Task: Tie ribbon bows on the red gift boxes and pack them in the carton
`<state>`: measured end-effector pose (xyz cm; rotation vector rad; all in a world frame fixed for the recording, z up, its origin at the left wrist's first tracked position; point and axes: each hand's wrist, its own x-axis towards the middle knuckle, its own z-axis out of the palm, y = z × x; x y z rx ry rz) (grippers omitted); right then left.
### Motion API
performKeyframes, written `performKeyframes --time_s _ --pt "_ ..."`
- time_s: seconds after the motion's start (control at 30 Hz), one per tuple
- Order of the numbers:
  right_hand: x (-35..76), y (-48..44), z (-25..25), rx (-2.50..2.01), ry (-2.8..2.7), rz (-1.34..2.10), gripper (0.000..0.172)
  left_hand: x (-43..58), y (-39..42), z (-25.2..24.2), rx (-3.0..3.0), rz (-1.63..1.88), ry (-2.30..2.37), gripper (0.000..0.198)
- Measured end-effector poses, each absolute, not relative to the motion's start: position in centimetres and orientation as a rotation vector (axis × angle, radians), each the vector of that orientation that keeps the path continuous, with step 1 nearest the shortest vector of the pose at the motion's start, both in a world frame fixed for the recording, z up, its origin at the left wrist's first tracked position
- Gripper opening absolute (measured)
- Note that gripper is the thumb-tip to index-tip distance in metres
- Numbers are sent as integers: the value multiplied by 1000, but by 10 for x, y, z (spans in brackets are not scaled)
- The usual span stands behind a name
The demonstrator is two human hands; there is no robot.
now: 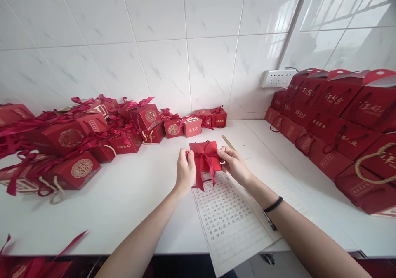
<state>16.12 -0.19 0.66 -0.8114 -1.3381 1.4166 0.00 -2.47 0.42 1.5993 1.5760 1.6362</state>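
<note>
A small red gift box (204, 156) with a dark red ribbon (206, 167) hangs just above the white counter (123, 203), held between both hands. My left hand (185, 171) is closed, pinching the ribbon at the box's left side. My right hand (234, 164) is closed on the ribbon at the box's right edge. The ribbon's loose ends dangle below the box. Under the hands lies a lined sheet of paper (230, 224) covered in handwriting.
Several finished red ribboned boxes (74, 146) are heaped at the left and along the back wall. Stacked red gift bags (343, 133) fill the right side. A white power strip (276, 78) hangs on the tiled wall. A thin stick (228, 142) lies behind the box.
</note>
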Motion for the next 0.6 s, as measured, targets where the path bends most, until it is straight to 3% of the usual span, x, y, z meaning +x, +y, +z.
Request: performKeyframes --time_s 0.2,0.37,0.5,0.6 --pt "178 6 8 -960 -1526 1411 53 -8 -25 5 1632 1572 1464 28" --pt "197 11 15 -1043 -1602 1044 54 -9 -26 3 1665 1570 1395 31" --pt "194 5 13 -757 -2013 778 104 -10 -24 3 1696 1551 1336 30" --pt "187 3 6 -722 -2172 643 104 -10 -23 5 1626 1597 1352 26"
